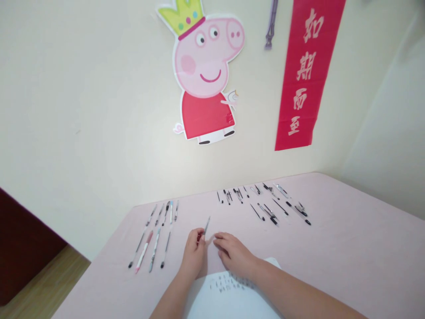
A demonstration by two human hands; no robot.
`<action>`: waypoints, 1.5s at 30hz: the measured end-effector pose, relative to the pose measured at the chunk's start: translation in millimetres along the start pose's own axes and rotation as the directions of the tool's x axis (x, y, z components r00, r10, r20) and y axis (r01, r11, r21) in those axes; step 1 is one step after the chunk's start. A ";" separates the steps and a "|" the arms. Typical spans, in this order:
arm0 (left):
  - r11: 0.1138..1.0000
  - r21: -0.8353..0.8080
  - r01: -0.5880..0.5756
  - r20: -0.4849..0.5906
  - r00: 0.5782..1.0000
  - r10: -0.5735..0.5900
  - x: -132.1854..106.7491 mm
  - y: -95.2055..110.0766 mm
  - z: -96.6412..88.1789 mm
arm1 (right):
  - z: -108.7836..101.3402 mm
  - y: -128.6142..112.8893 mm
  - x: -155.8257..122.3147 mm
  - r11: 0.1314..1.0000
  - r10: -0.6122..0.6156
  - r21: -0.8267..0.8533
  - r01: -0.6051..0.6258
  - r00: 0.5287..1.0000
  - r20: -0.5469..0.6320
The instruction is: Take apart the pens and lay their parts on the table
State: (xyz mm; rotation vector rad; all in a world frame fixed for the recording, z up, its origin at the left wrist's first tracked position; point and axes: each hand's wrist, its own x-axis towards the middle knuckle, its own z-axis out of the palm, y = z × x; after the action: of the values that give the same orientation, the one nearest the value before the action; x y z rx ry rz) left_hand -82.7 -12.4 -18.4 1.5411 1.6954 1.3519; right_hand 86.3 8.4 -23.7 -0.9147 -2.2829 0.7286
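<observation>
Pinched between the fingers of the left hand (193,250), the slim pen piece (207,225) points far over the middle of the table (332,248), and it could slip and roll if that pinch slackens, while the right hand (236,254), whose bent fingers may or may not hold something (I cannot tell), could push the white sheet (229,305) askew because its forearm crosses it. I count one held piece, one sheet and nine pens (144,251) at left, five far and four near; the small pen parts (280,207) at far right crowd too closely to count.
</observation>
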 end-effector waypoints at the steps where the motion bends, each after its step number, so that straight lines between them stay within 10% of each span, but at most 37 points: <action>1: 0.989 -0.113 0.095 0.037 0.995 -0.091 -0.8 2.0 2.5 | 0.4 1.2 1.3 1.000 0.008 0.029 -0.007 0.999 -0.033; 9: 0.676 -0.553 0.487 0.368 0.871 -0.326 -4.1 9.2 11.5 | -2.9 9.1 9.9 0.968 0.095 0.247 -0.038 0.970 -0.223; 26: 0.850 -0.328 0.412 0.503 0.838 -0.213 -11.6 20.4 11.4 | -11.0 6.0 16.0 0.517 0.431 0.833 -0.197 0.901 -0.055; 45: 0.876 -0.257 0.408 0.485 0.839 -0.248 -11.2 15.5 11.8 | -15.0 6.8 13.5 0.447 0.430 0.872 -0.202 0.903 -0.011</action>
State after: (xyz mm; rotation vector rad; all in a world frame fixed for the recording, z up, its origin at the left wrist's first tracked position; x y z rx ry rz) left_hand -62.7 -20.6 -12.4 1.1620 1.2773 0.9646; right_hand 91.1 26.7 -13.7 -0.8380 -1.2041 1.6340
